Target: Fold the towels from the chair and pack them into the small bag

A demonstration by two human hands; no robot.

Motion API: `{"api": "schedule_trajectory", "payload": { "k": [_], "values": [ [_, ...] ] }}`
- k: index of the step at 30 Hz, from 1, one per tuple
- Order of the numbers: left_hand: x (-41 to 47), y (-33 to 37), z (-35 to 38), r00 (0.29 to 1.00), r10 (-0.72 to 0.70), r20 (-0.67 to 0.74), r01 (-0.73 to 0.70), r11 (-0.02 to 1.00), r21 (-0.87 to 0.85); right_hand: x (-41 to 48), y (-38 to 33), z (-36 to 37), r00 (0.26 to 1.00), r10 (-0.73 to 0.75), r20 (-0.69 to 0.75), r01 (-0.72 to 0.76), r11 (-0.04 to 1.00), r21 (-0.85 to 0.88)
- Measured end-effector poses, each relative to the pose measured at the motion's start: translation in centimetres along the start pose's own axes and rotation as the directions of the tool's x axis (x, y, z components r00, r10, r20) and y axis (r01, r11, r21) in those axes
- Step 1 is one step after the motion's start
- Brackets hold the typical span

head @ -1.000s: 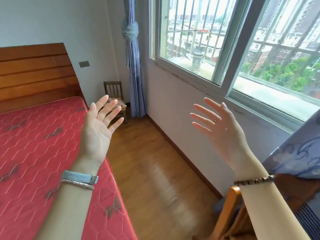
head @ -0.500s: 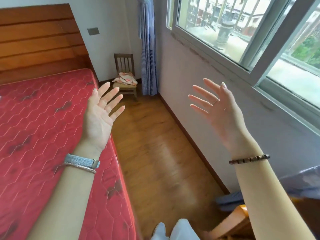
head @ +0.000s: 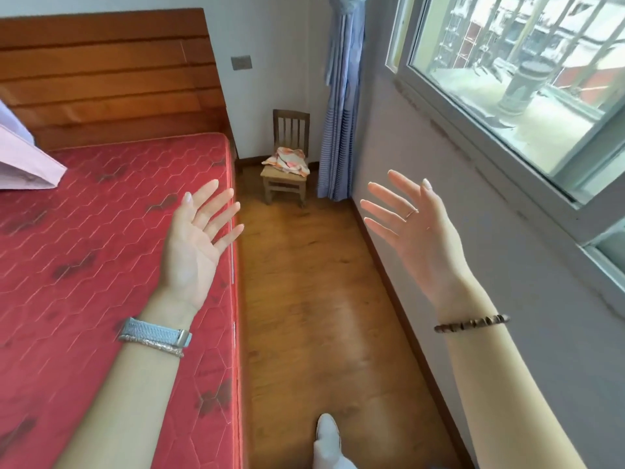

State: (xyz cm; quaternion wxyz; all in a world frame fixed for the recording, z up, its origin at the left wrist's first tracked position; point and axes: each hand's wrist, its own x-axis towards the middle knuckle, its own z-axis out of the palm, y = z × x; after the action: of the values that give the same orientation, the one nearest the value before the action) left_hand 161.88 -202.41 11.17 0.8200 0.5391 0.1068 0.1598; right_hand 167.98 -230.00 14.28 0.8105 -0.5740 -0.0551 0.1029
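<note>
Facing the towels heaped on the chair straight ahead and well apart, left hand and right hand spread, empty, about equally distant.

Mattress at left, headboard behind it. Floor strip between mattress and wall at right, window above. Chair at far end of strip, towels on its seat, curtain just right of it. Left hand over mattress edge, right hand before wall, well apart.
</note>
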Motion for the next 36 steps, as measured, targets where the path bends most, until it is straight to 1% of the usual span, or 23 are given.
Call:
{"api": "schedule_trajectory", "payload": {
  "k": [3,7,16,22,28,36],
  "values": [
    [2.0,-1.0,0.8,0.999,-0.002,-0.035,0.003,1.0,0.021,3.6,0.3,-0.7,0.999,0.015,0.035,-0.014,1.0,-0.007],
    [4.1,-1.7,0.9,0.997,0.004,-0.075,-0.002,1.0,0.028,7.3,1.4,-1.1,0.996,0.06,0.064,-0.061,0.998,0.028],
    [11.0,-2.2,0.1,0.989,0.012,-0.149,-0.013,1.0,-0.002,15.5,3.0,1.1,0.981,0.13,0.143,-0.133,0.991,0.006],
    [19.6,-2.9,-0.7,0.996,-0.017,-0.091,0.018,1.0,0.001,23.6,4.1,2.8,0.985,0.134,0.109,-0.136,0.991,0.011],
    [28.7,-2.2,-2.5,0.996,-0.003,-0.092,0.004,1.0,0.006,32.1,5.7,5.7,0.981,0.176,0.087,-0.183,0.98,0.074],
    [39.2,-2.3,-3.5,0.995,-0.073,-0.062,0.075,0.997,0.024,40.8,6.9,6.9,0.98,0.197,0.031,-0.199,0.977,0.076]
  ]
}}
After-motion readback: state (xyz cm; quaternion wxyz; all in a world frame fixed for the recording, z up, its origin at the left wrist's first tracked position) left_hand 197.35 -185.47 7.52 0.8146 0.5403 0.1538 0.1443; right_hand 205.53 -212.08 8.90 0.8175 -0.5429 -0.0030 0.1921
